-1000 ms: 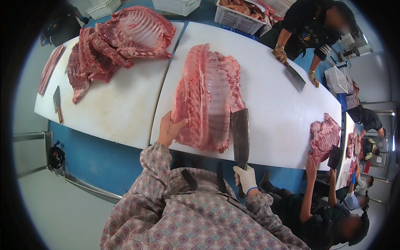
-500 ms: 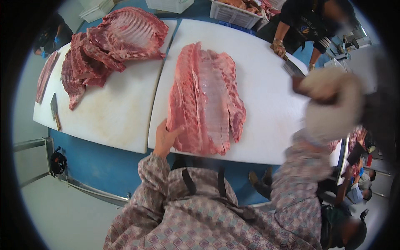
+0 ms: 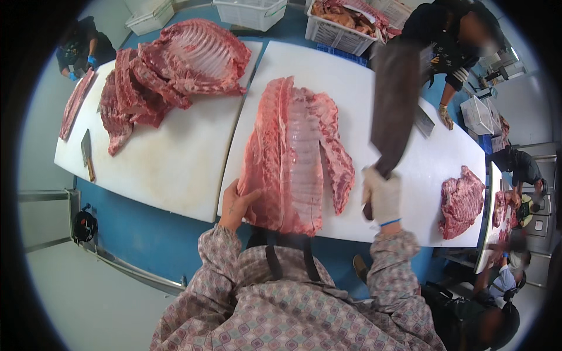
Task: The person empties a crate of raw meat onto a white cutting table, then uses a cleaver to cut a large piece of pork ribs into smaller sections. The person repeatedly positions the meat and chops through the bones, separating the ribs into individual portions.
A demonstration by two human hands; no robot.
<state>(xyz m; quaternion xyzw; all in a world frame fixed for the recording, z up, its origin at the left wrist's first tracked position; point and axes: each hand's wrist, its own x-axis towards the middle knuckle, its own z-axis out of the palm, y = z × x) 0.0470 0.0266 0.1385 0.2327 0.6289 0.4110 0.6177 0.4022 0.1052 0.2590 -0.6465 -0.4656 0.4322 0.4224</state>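
A long pork rib slab (image 3: 298,152) lies on the white board in front of me, with a bony strip (image 3: 339,175) angled away from its right side toward the bottom. My left hand (image 3: 238,205), bare, grips the slab's lower left edge, thumb on top and fingers curled at the side. Right of the meat, my right hand (image 3: 381,196), in a pale glove, is closed on the handle of a large dark cleaver (image 3: 395,99). The blade is raised above the board, pointing away from me and smeared by motion.
More rib pieces (image 3: 193,64) are piled on the left board (image 3: 175,175) beside a narrow knife (image 3: 88,155). Crates (image 3: 339,32) stand behind. Co-workers work at the far left (image 3: 85,50), top right (image 3: 448,29) and lower right (image 3: 486,316). Another meat piece (image 3: 459,205) lies at the right.
The cleaver has left the slab's right side, swung up and right, and is now held upright over the board. The slab's right strip has parted outward. My left hand stays on the meat.
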